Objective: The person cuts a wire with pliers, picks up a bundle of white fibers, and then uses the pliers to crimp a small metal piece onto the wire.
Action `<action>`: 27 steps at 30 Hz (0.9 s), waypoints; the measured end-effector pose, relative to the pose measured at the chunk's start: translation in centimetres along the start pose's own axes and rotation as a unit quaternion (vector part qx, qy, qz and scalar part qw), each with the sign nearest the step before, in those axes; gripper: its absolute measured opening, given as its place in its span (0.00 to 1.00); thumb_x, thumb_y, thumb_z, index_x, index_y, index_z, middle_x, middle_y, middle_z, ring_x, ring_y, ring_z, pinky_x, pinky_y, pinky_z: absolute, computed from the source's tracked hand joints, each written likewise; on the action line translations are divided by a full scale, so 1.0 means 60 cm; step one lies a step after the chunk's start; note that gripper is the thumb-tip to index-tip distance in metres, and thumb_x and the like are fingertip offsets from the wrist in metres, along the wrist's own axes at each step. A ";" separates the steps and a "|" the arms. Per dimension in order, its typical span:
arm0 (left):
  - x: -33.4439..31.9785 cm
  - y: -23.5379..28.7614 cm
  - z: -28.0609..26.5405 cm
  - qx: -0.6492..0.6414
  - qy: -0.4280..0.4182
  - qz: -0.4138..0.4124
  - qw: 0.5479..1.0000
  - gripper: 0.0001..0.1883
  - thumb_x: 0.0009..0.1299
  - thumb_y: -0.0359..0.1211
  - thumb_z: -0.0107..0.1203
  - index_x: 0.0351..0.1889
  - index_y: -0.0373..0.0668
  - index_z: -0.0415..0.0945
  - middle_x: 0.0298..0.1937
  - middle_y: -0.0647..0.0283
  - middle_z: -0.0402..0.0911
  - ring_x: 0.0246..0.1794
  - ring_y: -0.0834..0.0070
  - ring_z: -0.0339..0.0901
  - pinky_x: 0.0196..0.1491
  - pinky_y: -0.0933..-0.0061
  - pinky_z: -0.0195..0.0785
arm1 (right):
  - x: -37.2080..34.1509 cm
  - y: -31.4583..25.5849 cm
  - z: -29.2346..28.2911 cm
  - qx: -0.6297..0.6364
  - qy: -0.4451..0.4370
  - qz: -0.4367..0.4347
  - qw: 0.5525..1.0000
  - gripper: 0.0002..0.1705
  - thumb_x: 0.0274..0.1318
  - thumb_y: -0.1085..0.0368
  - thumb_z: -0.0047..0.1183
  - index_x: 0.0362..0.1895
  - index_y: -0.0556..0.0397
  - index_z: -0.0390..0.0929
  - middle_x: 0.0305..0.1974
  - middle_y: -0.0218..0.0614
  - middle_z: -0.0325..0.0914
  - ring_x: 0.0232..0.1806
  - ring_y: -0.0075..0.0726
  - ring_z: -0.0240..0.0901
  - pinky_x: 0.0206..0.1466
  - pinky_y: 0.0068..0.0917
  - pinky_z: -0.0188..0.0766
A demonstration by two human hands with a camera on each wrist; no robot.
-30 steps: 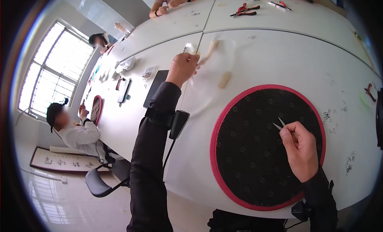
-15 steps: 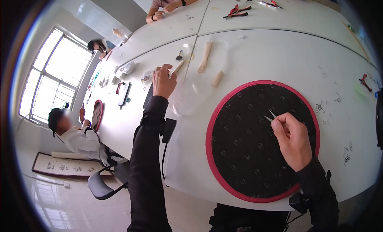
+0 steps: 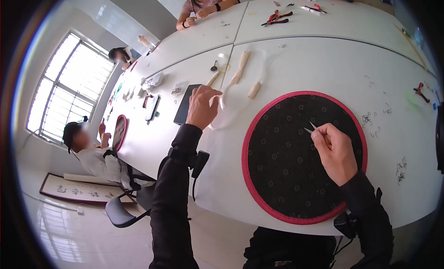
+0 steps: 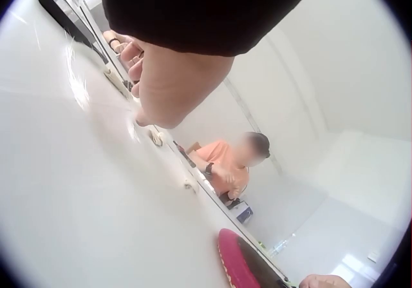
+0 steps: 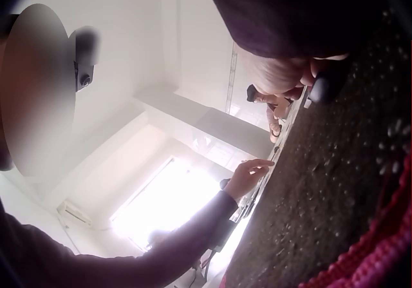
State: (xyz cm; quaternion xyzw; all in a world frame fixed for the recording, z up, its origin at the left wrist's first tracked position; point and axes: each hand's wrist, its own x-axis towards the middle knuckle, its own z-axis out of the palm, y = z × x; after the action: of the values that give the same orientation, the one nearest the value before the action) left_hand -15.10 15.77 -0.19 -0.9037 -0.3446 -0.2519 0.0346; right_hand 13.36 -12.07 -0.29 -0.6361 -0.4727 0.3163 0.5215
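Three pale pieces [image 3: 254, 90] lie near the slack left hand [image 3: 202, 106]; right hand [image 3: 336, 153] pinches tweezers [image 3: 311, 128].

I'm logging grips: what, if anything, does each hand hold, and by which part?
Right hand: tweezers, gripped behind the exposed tips. Left hand: cannot tell whether it holds anything.

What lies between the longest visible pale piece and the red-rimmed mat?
A short pale cylinder lies between the long pale piece and the mat; the head view shows it.
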 end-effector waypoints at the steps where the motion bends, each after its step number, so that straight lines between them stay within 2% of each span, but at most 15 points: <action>1: -0.005 -0.008 0.000 0.004 0.000 -0.039 0.999 0.09 0.65 0.28 0.57 0.41 0.46 0.84 0.43 0.58 0.80 0.50 0.56 0.74 0.55 0.57 0.65 | 0.000 -0.001 -0.001 -0.007 0.000 -0.001 1.000 0.12 0.69 0.64 0.52 0.33 0.59 0.73 0.17 0.25 0.65 0.19 0.14 0.57 0.23 0.22 0.57; 3: -0.017 -0.030 -0.001 0.013 0.000 -0.117 0.993 0.08 0.65 0.27 0.55 0.40 0.43 0.83 0.41 0.55 0.81 0.47 0.55 0.76 0.53 0.58 0.67 | 0.000 -0.003 -0.002 -0.022 -0.002 -0.003 1.000 0.12 0.69 0.64 0.52 0.33 0.59 0.73 0.17 0.26 0.65 0.18 0.14 0.57 0.23 0.22 0.58; 4: -0.021 -0.043 -0.001 0.029 -0.017 -0.097 0.995 0.08 0.67 0.24 0.52 0.40 0.38 0.83 0.42 0.52 0.83 0.41 0.59 0.80 0.47 0.63 0.73 | -0.001 -0.002 -0.002 -0.020 0.000 -0.005 1.000 0.12 0.69 0.64 0.52 0.33 0.59 0.73 0.17 0.26 0.65 0.18 0.14 0.57 0.23 0.22 0.58; 7: -0.029 -0.058 0.006 0.014 -0.022 -0.103 0.994 0.09 0.67 0.24 0.51 0.41 0.37 0.82 0.44 0.50 0.83 0.44 0.57 0.80 0.50 0.61 0.73 | 0.001 0.000 0.001 -0.015 0.004 -0.010 1.000 0.12 0.69 0.64 0.52 0.33 0.60 0.73 0.17 0.26 0.65 0.18 0.15 0.57 0.23 0.22 0.58; 10: -0.024 -0.066 0.016 0.000 0.008 -0.073 0.997 0.10 0.64 0.25 0.52 0.42 0.37 0.80 0.43 0.49 0.82 0.49 0.48 0.78 0.55 0.56 0.71 | -0.001 0.000 0.001 -0.011 0.006 -0.006 1.000 0.12 0.69 0.64 0.52 0.33 0.60 0.73 0.17 0.26 0.65 0.18 0.15 0.58 0.24 0.22 0.59; 11: -0.018 -0.070 0.014 -0.012 -0.005 -0.069 0.998 0.11 0.64 0.25 0.52 0.44 0.37 0.80 0.46 0.49 0.82 0.50 0.49 0.77 0.57 0.56 0.70 | -0.001 -0.002 0.000 -0.013 0.005 -0.001 1.000 0.12 0.69 0.64 0.52 0.33 0.59 0.73 0.17 0.27 0.66 0.18 0.16 0.58 0.24 0.22 0.59; 13: -0.021 -0.067 0.023 0.029 0.059 -0.050 0.997 0.11 0.64 0.24 0.53 0.44 0.37 0.80 0.48 0.51 0.82 0.53 0.51 0.76 0.58 0.56 0.68 | 0.000 -0.002 -0.003 -0.017 0.003 0.007 1.000 0.12 0.69 0.64 0.52 0.33 0.59 0.73 0.17 0.27 0.66 0.18 0.16 0.59 0.24 0.22 0.60; 17: -0.004 0.074 -0.018 -0.092 -0.009 -0.028 0.995 0.10 0.66 0.25 0.55 0.45 0.39 0.81 0.54 0.52 0.80 0.58 0.52 0.73 0.61 0.57 0.66 | 0.002 0.002 -0.002 -0.009 0.013 0.000 1.000 0.13 0.69 0.63 0.52 0.33 0.59 0.73 0.17 0.27 0.67 0.19 0.16 0.60 0.25 0.23 0.61; 19: -0.010 0.133 -0.026 -0.082 -0.012 -0.018 0.996 0.11 0.70 0.26 0.54 0.48 0.40 0.81 0.55 0.53 0.81 0.59 0.53 0.75 0.62 0.60 0.67 | 0.002 0.005 -0.001 -0.007 0.019 -0.005 1.000 0.13 0.69 0.63 0.52 0.33 0.60 0.73 0.17 0.27 0.67 0.19 0.16 0.60 0.25 0.23 0.61; 23: -0.022 0.208 -0.032 -0.117 -0.014 -0.020 0.993 0.11 0.70 0.28 0.55 0.49 0.39 0.82 0.50 0.52 0.82 0.55 0.55 0.76 0.58 0.60 0.68 | 0.005 0.005 -0.005 0.004 0.028 0.001 1.000 0.14 0.69 0.62 0.52 0.33 0.60 0.74 0.18 0.25 0.68 0.20 0.14 0.60 0.25 0.21 0.59; 24: -0.023 0.235 -0.039 -0.156 -0.026 -0.033 0.987 0.11 0.69 0.29 0.56 0.48 0.39 0.82 0.46 0.53 0.83 0.48 0.60 0.78 0.53 0.63 0.70 | 0.004 0.005 -0.006 0.008 0.028 0.005 1.000 0.14 0.69 0.62 0.52 0.33 0.60 0.74 0.18 0.25 0.68 0.20 0.14 0.61 0.25 0.20 0.59; 25: -0.022 0.266 -0.048 -0.202 -0.048 -0.054 0.977 0.11 0.70 0.30 0.57 0.48 0.39 0.82 0.41 0.58 0.84 0.39 0.72 0.78 0.46 0.71 0.71 | 0.004 0.005 -0.006 0.041 0.023 0.018 0.999 0.14 0.69 0.62 0.52 0.34 0.60 0.75 0.19 0.24 0.69 0.21 0.13 0.61 0.26 0.19 0.59; 27: -0.014 0.338 -0.060 -0.341 -0.164 -0.118 0.918 0.11 0.71 0.32 0.59 0.48 0.38 0.83 0.37 0.64 0.84 0.34 0.81 0.76 0.40 0.78 0.69 | 0.003 0.000 -0.008 0.095 0.014 0.041 0.995 0.14 0.69 0.62 0.52 0.35 0.61 0.77 0.21 0.22 0.71 0.23 0.11 0.62 0.27 0.18 0.59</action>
State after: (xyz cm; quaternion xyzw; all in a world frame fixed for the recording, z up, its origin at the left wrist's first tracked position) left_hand -4.22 -1.02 4.79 -0.8421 -0.3425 -0.2048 -0.3627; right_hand 13.89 -12.06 -0.16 -0.6066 -0.4071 0.3719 0.5726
